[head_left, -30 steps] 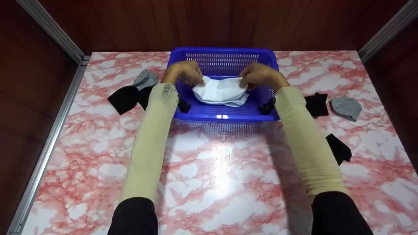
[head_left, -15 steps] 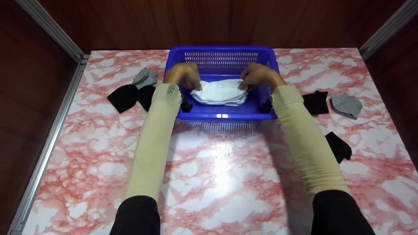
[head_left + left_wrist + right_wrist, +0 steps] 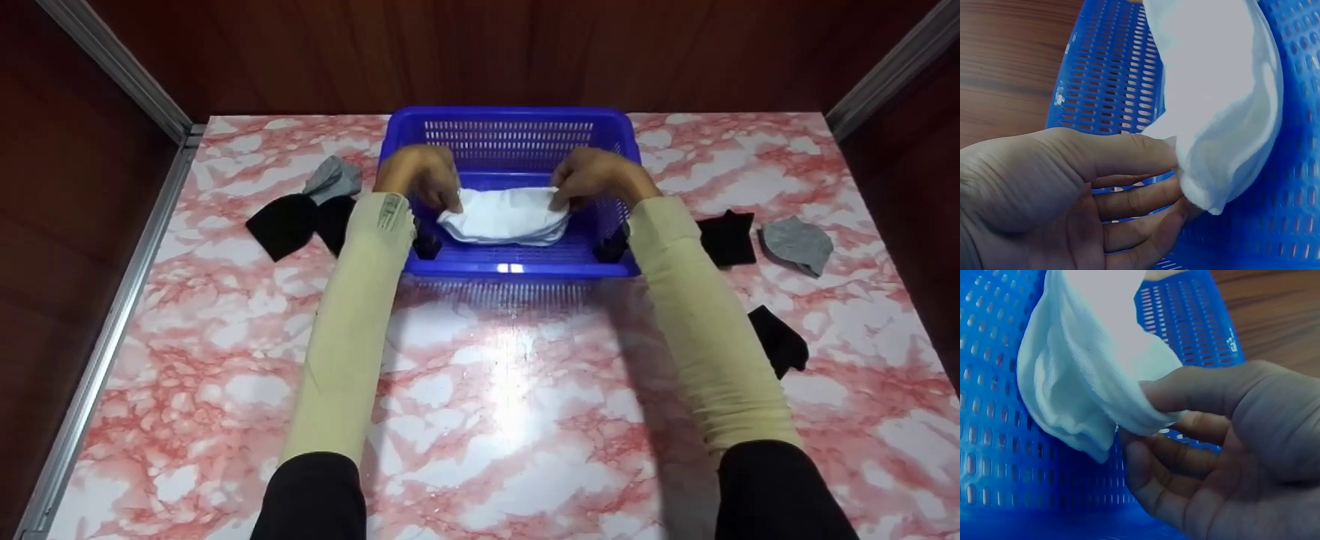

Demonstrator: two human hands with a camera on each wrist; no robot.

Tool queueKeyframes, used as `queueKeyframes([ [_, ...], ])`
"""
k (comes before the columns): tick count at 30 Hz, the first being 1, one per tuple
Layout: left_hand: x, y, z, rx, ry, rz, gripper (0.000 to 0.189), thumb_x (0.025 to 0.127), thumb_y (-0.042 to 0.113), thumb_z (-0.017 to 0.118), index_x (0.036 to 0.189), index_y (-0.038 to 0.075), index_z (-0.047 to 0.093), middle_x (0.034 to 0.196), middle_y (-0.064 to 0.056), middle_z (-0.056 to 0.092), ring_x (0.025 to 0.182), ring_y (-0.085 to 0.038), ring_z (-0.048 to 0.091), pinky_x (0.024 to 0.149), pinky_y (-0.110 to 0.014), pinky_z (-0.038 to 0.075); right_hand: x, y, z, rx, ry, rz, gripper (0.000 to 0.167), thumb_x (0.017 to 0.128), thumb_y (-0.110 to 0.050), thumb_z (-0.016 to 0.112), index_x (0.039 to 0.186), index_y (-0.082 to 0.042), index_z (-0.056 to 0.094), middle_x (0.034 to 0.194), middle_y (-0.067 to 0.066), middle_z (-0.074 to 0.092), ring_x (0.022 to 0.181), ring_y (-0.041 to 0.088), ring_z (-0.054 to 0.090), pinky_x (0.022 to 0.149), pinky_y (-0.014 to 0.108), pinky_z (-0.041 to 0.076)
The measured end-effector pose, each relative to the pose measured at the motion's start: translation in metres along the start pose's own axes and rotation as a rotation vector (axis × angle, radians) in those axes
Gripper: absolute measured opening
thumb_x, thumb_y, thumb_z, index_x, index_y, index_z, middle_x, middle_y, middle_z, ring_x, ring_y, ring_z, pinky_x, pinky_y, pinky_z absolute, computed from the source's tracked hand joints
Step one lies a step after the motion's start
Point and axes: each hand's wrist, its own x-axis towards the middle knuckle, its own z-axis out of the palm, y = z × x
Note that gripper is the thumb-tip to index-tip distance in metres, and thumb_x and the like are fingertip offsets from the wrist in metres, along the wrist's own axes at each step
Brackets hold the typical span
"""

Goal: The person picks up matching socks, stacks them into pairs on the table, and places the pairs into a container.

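A small stack of white socks is inside the blue plastic basket in the head view. My left hand pinches the left end of the stack, and my right hand pinches the right end. In the left wrist view, thumb and fingers close on one end of the white cloth, whose layers fold over each other. From the right wrist, the thumb lies over the edge of a soft white layer with fingers beneath; another layer hangs below it.
Left of the basket lie a grey sock and black socks. On the right are a black sock, a grey sock and another black sock. Brown wood panels enclose the marbled table.
Both hands stay on the white socks. The far edge of the stack has come down slightly toward the basket's front and straightened between the hands.
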Motion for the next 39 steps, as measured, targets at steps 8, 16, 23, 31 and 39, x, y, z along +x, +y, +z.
queueKeyframes([
  [8, 0.0058, -0.0026, 0.0014, 0.121, 0.001, -0.086, 0.023, 0.093, 0.026, 0.077, 0.085, 0.017, 0.058, 0.061, 0.011, 0.056, 0.055, -0.002, 0.051, 0.054, -0.016, 0.044, 0.0013, -0.0025, 0.0026, -0.167, -0.009, 0.003, 0.027, 0.088, -0.020, 0.083, 0.102, 0.000, 0.073, 0.069, -0.005, 0.064, 0.067, 0.008, 0.060, 0.066, 0.025, 0.052],
  [16, 0.0096, -0.0010, 0.0023, 0.186, -0.023, -0.103, 0.026, 0.092, 0.029, 0.075, 0.076, 0.017, 0.059, 0.058, 0.010, 0.055, 0.055, -0.003, 0.051, 0.053, -0.018, 0.042, 0.0007, -0.0049, 0.0041, -0.209, -0.006, 0.043, 0.027, 0.089, -0.025, 0.081, 0.103, -0.003, 0.073, 0.073, -0.002, 0.063, 0.071, 0.012, 0.058, 0.066, 0.026, 0.049],
  [23, 0.0091, -0.0001, 0.0031, 0.191, -0.012, -0.112, 0.023, 0.092, 0.030, 0.076, 0.080, 0.016, 0.062, 0.061, 0.010, 0.058, 0.058, -0.004, 0.052, 0.053, -0.019, 0.043, -0.0010, -0.0054, 0.0027, -0.202, -0.014, 0.043, 0.029, 0.091, -0.026, 0.080, 0.107, -0.002, 0.073, 0.075, -0.001, 0.063, 0.073, 0.013, 0.059, 0.068, 0.028, 0.050],
  [31, 0.0084, 0.0000, 0.0050, 0.181, -0.051, -0.127, 0.032, 0.095, 0.029, 0.071, 0.068, 0.017, 0.058, 0.055, 0.011, 0.054, 0.053, -0.003, 0.048, 0.051, -0.018, 0.038, 0.0005, -0.0042, 0.0036, -0.209, -0.022, 0.003, 0.030, 0.090, -0.024, 0.081, 0.107, 0.000, 0.073, 0.073, -0.003, 0.063, 0.070, 0.010, 0.059, 0.065, 0.024, 0.050],
  [39, 0.0056, -0.0012, 0.0037, 0.152, -0.039, -0.105, 0.037, 0.094, 0.027, 0.073, 0.062, 0.018, 0.055, 0.053, 0.011, 0.052, 0.052, -0.002, 0.048, 0.051, -0.017, 0.039, 0.0009, -0.0035, 0.0033, -0.210, -0.019, -0.018, 0.029, 0.089, -0.025, 0.081, 0.104, -0.001, 0.072, 0.073, -0.004, 0.063, 0.071, 0.010, 0.059, 0.065, 0.023, 0.049],
])
